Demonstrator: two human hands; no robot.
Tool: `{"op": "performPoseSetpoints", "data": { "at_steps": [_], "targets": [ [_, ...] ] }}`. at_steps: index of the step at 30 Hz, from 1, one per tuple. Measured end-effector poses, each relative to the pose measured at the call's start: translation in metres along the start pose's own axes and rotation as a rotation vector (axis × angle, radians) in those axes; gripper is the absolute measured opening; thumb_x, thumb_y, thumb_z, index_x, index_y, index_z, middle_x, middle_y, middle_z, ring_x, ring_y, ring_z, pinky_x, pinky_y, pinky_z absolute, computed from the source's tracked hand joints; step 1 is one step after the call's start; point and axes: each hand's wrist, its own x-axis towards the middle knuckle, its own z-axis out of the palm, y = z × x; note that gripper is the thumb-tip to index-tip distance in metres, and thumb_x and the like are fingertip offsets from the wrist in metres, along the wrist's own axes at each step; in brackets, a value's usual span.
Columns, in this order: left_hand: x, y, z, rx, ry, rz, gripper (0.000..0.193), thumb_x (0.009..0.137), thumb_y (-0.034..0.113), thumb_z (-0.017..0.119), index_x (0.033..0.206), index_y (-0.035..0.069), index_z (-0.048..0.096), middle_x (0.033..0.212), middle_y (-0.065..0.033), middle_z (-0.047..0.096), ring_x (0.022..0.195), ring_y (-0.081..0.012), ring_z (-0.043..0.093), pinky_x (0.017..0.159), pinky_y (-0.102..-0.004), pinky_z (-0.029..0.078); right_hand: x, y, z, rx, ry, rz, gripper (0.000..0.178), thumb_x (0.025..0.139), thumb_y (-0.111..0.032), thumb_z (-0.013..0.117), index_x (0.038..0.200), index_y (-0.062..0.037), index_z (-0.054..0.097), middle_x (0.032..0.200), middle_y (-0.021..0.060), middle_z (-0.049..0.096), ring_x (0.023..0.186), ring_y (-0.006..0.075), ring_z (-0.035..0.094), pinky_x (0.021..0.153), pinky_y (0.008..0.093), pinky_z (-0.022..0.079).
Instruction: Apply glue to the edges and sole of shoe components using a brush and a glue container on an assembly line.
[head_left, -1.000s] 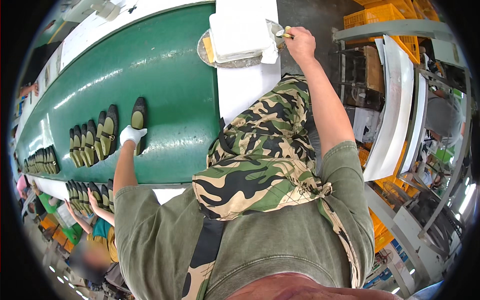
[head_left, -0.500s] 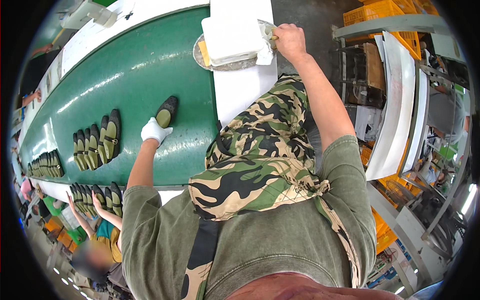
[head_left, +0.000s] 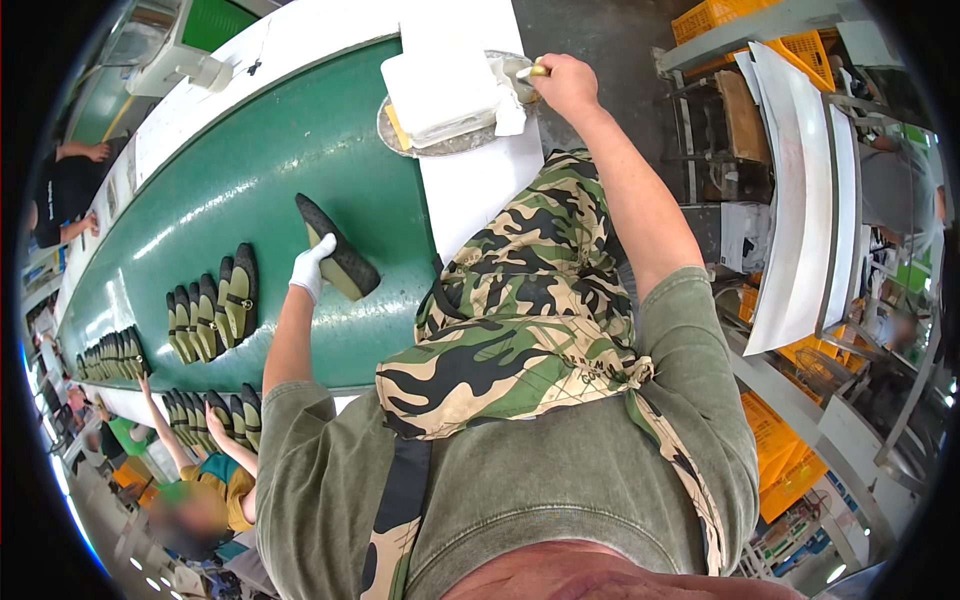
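Note:
My left hand, in a white glove, is closed around a dark shoe with an olive-green side. The shoe is tipped at a slant above the green conveyor belt. At the far end of the white table strip, my bare right hand grips a brush by its yellowish handle. Its head is down by crumpled white material beside a white block-shaped thing; I cannot make out the bristles. Both white things rest on a grey oval board.
On the belt's left stand several olive and black shoes, with another row farther off. A co-worker reaches toward more shoes beside the belt. To the right are a rack with white sheets and yellow crates.
My left hand has turned the shoe, so its side now shows and its toe points away to the left. My right hand has shifted slightly left and nearer with the brush.

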Motion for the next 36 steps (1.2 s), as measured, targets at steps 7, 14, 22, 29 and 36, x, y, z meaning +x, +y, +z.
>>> {"op": "performPoseSetpoints", "data": {
  "at_steps": [7, 14, 22, 29, 36],
  "targets": [
    [-0.071, 0.075, 0.063, -1.006, -0.517, 0.379, 0.075, 0.092, 0.052, 0.062, 0.148, 0.009, 0.037, 0.142, -0.0179, 0.049, 0.129, -0.0430, 0.048, 0.110, -0.0570, 0.038, -0.013, 0.029, -0.006, 0.295, -0.050, 0.596, 0.026, 0.071, -0.027, 0.076, 0.089, -0.0090, 0.073, 0.087, 0.0074, 0.072, 0.079, 0.0234, 0.068, 0.071, 0.0361, 0.052],
    [-0.115, 0.145, 0.110, -0.694, -0.711, 0.850, 0.076, 0.086, 0.031, 0.074, 0.147, 0.006, 0.037, 0.145, -0.0216, 0.047, 0.135, -0.0373, 0.046, 0.116, -0.0528, 0.034, -0.058, 0.011, -0.052, 1.325, 0.053, 0.813, 0.012, 0.083, -0.011, 0.074, 0.091, -0.0091, 0.066, 0.085, 0.0011, 0.069, 0.071, 0.0126, 0.064, 0.065, 0.0303, 0.048],
    [-0.126, 0.175, 0.163, 0.456, 0.062, 1.786, 0.078, 0.076, 0.022, 0.085, 0.141, 0.005, 0.047, 0.137, -0.0133, 0.057, 0.126, -0.0273, 0.055, 0.109, -0.0418, 0.041, -0.099, -0.058, -0.112, 1.636, 0.077, 0.215, 0.015, 0.083, -0.006, 0.076, 0.091, -0.0059, 0.064, 0.089, 0.0027, 0.066, 0.080, 0.0122, 0.062, 0.075, 0.0288, 0.050],
    [-0.215, 0.199, 0.197, 0.759, -0.146, 1.784, 0.051, 0.090, 0.029, 0.073, 0.137, 0.015, 0.058, 0.136, -0.0065, 0.061, 0.127, -0.0262, 0.055, 0.107, -0.0395, 0.042, -0.115, -0.067, -0.119, 1.470, 0.231, 0.257, 0.017, 0.080, -0.004, 0.079, 0.088, -0.0040, 0.063, 0.085, 0.0027, 0.066, 0.077, 0.0100, 0.061, 0.073, 0.0249, 0.049],
    [-0.212, 0.188, 0.209, 0.732, -0.085, 1.730, 0.044, 0.092, 0.024, 0.068, 0.135, 0.017, 0.059, 0.134, -0.0058, 0.062, 0.123, -0.0255, 0.058, 0.105, -0.0379, 0.043, -0.126, -0.085, -0.123, 1.567, 0.287, 0.350, 0.020, 0.077, -0.001, 0.079, 0.087, -0.0028, 0.062, 0.082, 0.0023, 0.064, 0.074, 0.0100, 0.059, 0.069, 0.0259, 0.049]
  ]
}}
